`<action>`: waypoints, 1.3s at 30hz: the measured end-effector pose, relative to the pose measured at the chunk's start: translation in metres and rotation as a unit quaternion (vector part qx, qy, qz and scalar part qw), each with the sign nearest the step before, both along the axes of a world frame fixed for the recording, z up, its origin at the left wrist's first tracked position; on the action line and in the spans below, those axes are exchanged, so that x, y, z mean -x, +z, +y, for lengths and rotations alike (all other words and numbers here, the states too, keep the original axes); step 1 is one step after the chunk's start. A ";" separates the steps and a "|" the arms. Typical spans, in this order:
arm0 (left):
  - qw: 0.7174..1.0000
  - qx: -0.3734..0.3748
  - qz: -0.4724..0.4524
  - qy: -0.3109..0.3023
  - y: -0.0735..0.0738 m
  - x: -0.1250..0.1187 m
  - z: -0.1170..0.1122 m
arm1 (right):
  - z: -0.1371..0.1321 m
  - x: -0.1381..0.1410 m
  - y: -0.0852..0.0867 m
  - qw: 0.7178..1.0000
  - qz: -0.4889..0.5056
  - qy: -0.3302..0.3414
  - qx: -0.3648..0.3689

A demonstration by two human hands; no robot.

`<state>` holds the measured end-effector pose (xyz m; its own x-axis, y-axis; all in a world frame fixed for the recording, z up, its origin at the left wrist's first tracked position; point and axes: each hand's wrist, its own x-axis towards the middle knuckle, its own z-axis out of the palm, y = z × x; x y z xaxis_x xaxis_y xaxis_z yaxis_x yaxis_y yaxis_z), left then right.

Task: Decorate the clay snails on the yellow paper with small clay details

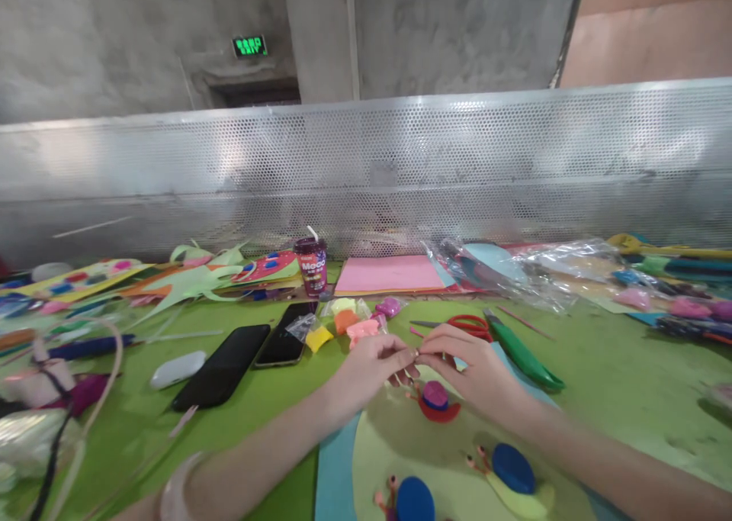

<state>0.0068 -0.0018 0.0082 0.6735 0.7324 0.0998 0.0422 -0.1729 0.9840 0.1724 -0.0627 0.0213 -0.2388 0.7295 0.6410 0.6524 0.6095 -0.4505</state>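
My left hand (382,359) and my right hand (457,357) meet fingertip to fingertip above a pale round sheet of paper (389,437). Both are closed in a pinch; whatever lies between them is too small to name. Just below them on the paper is a clay snail (438,403) with a red body and a pink and blue shell. Closer to me lie a snail with a yellow body and dark blue shell (513,469) and another blue-shelled snail (415,500), cut off by the frame. Blue paper (335,467) shows beneath the pale sheet.
Packets of coloured clay (346,321) lie beyond my left hand, beside two phones (224,367) and a white case (178,369). Red-handled scissors (470,326) and a green utility knife (523,352) lie beyond my right hand. A purple drink cup (312,267) stands near the perforated metal panel (366,170).
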 end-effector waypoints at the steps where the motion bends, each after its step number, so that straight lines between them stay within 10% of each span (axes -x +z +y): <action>1: 1.000 0.003 0.001 -0.001 0.000 0.000 0.000 | 0.000 0.000 0.000 1.000 0.002 -0.002 0.001; 39: 1.000 0.000 0.001 0.004 0.003 0.001 0.000 | 0.006 -0.003 -0.013 1.000 -0.021 -0.004 -0.003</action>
<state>0.0055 -0.0021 0.0115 0.6674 0.7382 0.0983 0.0456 -0.1723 0.9840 0.1754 -0.0565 0.0078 -0.2591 0.7283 0.6344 0.6753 0.6062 -0.4201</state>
